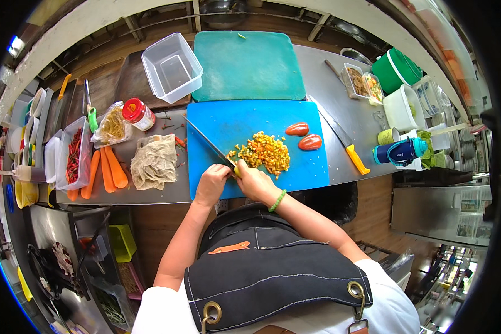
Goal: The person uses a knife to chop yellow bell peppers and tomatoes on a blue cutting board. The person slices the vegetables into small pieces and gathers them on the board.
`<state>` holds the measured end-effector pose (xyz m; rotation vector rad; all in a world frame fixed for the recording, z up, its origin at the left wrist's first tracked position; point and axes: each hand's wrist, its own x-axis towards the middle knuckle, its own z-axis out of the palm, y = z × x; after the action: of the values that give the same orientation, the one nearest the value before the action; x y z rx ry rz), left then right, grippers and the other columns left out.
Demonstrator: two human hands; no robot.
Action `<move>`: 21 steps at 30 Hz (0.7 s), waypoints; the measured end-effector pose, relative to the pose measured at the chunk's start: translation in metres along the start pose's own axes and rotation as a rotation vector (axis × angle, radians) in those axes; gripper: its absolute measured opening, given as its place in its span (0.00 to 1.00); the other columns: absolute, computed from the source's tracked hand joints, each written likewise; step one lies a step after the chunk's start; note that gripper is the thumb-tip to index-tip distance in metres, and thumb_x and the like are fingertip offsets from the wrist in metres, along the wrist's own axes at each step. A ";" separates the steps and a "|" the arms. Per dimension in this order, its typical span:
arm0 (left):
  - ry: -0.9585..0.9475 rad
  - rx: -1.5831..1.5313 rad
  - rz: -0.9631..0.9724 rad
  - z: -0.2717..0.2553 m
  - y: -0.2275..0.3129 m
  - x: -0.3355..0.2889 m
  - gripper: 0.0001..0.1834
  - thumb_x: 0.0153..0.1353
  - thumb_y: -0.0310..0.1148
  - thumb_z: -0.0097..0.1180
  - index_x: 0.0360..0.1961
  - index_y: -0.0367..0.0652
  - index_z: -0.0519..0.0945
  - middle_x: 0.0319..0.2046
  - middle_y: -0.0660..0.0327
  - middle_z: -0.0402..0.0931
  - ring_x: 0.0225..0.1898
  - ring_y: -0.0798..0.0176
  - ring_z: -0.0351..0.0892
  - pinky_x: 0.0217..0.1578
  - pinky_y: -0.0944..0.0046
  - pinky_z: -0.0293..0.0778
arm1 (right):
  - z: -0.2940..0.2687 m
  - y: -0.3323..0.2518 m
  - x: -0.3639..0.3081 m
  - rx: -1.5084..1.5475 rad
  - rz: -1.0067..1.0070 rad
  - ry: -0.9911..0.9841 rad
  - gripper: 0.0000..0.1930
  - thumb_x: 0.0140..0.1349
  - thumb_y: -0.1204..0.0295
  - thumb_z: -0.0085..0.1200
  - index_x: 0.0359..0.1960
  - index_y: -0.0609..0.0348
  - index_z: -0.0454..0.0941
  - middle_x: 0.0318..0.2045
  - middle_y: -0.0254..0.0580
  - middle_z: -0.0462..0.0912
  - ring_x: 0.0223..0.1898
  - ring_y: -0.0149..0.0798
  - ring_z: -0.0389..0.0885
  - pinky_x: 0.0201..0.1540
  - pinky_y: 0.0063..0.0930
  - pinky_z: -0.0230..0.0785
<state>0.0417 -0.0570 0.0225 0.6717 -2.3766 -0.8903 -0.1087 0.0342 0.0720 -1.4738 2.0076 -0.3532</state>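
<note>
My right hand (254,182) is closed around the yellow handle of a kitchen knife (210,143), whose blade slants away to the far left over the blue cutting board (206,114). Close beside it, my left hand (214,182) has its fingers curled together by the heel of the blade; whatever they pinch is hidden. Just beyond my hands lies a loose heap of finely diced orange and yellow-green vegetables (266,155). Two glossy red tomatoes (310,142) rest on the board to the right of the heap.
Left of the board are a crumpled cloth (155,161), carrots (104,171), a red-lidded jar (138,113) and a tub of red chillies (74,156). A green board (247,64) and clear container (172,67) lie beyond. Rightward are another yellow-handled knife (342,139) and a blue bottle (399,152).
</note>
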 end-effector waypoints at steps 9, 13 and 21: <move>0.007 0.049 -0.001 0.001 0.000 0.000 0.04 0.54 0.21 0.59 0.31 0.39 0.78 0.30 0.52 0.79 0.37 0.47 0.78 0.40 0.52 0.76 | 0.007 -0.003 -0.020 0.009 0.068 -0.020 0.16 0.68 0.65 0.49 0.49 0.60 0.61 0.31 0.66 0.83 0.35 0.72 0.81 0.37 0.64 0.73; -0.030 0.064 -0.006 -0.001 -0.002 0.000 0.05 0.54 0.21 0.60 0.32 0.39 0.77 0.30 0.51 0.79 0.37 0.46 0.78 0.41 0.51 0.75 | 0.005 -0.001 0.003 0.019 0.002 -0.019 0.16 0.68 0.65 0.49 0.49 0.60 0.62 0.32 0.67 0.83 0.36 0.71 0.81 0.38 0.63 0.72; -0.007 0.054 -0.028 0.000 0.000 -0.002 0.06 0.53 0.21 0.59 0.33 0.39 0.77 0.29 0.51 0.79 0.37 0.45 0.78 0.41 0.50 0.75 | 0.005 -0.005 -0.023 0.010 0.099 -0.061 0.14 0.68 0.66 0.49 0.48 0.59 0.61 0.33 0.67 0.83 0.37 0.71 0.81 0.39 0.64 0.72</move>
<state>0.0434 -0.0556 0.0222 0.7252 -2.4107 -0.8444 -0.0972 0.0541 0.0783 -1.3576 2.0187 -0.2736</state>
